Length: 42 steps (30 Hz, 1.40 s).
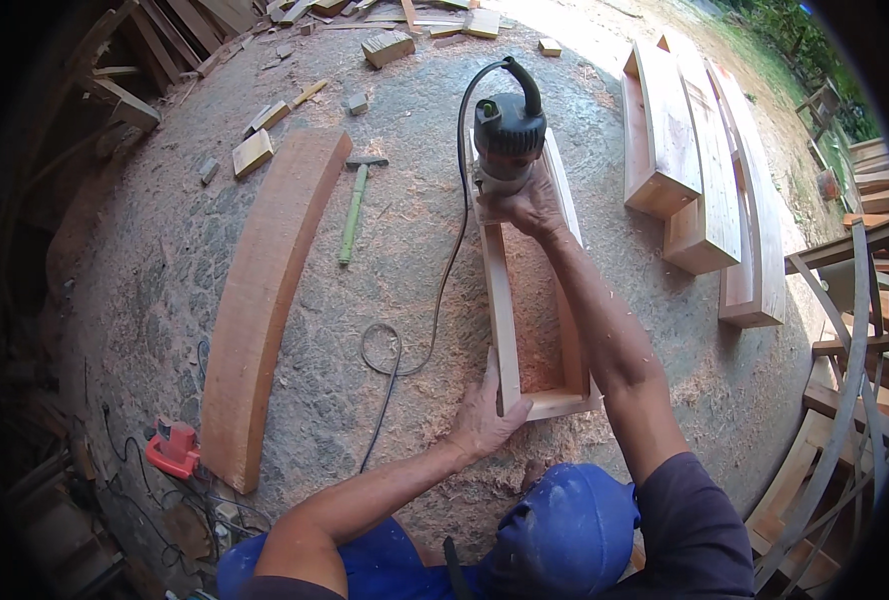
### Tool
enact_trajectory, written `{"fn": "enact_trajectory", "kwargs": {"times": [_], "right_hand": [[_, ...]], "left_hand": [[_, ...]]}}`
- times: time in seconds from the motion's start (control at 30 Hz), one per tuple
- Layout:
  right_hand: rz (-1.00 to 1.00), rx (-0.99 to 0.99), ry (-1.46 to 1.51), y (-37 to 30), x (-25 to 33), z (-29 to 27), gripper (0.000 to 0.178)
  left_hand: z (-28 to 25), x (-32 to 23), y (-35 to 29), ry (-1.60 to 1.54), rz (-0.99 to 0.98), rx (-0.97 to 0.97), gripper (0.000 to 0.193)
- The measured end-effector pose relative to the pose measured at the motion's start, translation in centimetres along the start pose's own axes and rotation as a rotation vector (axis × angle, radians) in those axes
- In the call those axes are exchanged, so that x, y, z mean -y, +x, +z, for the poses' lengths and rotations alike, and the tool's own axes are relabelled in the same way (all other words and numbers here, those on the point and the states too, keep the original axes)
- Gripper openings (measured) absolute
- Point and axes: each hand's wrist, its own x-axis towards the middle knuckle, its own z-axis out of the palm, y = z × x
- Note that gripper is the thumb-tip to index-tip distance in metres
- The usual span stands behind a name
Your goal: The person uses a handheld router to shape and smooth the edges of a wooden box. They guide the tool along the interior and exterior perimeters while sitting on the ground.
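Note:
A long, narrow wooden frame (502, 300) lies on the ground in front of me, its near end toward my body. My left hand (487, 415) is closed round the frame's near left corner, fingers along the outer side. At the far end, my right hand (532, 205) grips the lower body of a router (510, 130) with a black top, which rests on the frame's edges. Its bit and base are mostly hidden by the hand. A black cord (448, 275) runs from the router's top and loops on the ground left of the frame.
A thick wooden plank (275, 290) lies to the left, with a green-handled hammer (356, 210) beside it. A red power tool (173, 448) sits near the plank's lower end. Several assembled wooden frames (705, 240) stand at the right. Offcuts (389, 48) and shavings litter the ground.

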Motion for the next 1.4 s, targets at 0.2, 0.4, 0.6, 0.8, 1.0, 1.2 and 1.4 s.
{"fn": "enact_trajectory", "kwargs": {"times": [0.2,0.4,0.6,0.8,1.0,1.2,1.4], "right_hand": [[-0.017,-0.002,0.025,1.6,1.0,0.0,0.090],[-0.037,-0.005,-0.003,3.3,1.4,0.1,0.081],[-0.068,-0.002,-0.059,6.7,0.9,0.2,0.074],[-0.078,-0.060,-0.024,5.3,1.4,0.5,0.073],[-0.067,-0.173,-0.125,-2.0,1.7,-0.1,0.077],[-0.183,-0.392,-0.043,-8.6,7.8,-4.3,0.068],[-0.246,-0.406,-0.344,-12.6,8.6,-12.1,0.080]], "left_hand": [[-0.3,-0.5,0.0,-0.007,0.002,0.009,0.115],[-1.5,-2.4,-0.2,-0.030,-0.031,0.063,0.117],[-1.2,-2.1,-0.4,0.017,-0.031,0.067,0.119],[-1.2,-2.3,-0.3,-0.085,-0.012,0.048,0.118],[-0.3,-2.9,0.4,0.087,0.046,-0.075,0.112],[1.7,-4.9,4.5,0.527,0.569,-0.318,0.106],[5.4,-10.2,14.0,-0.059,0.241,-0.337,0.113]]}}
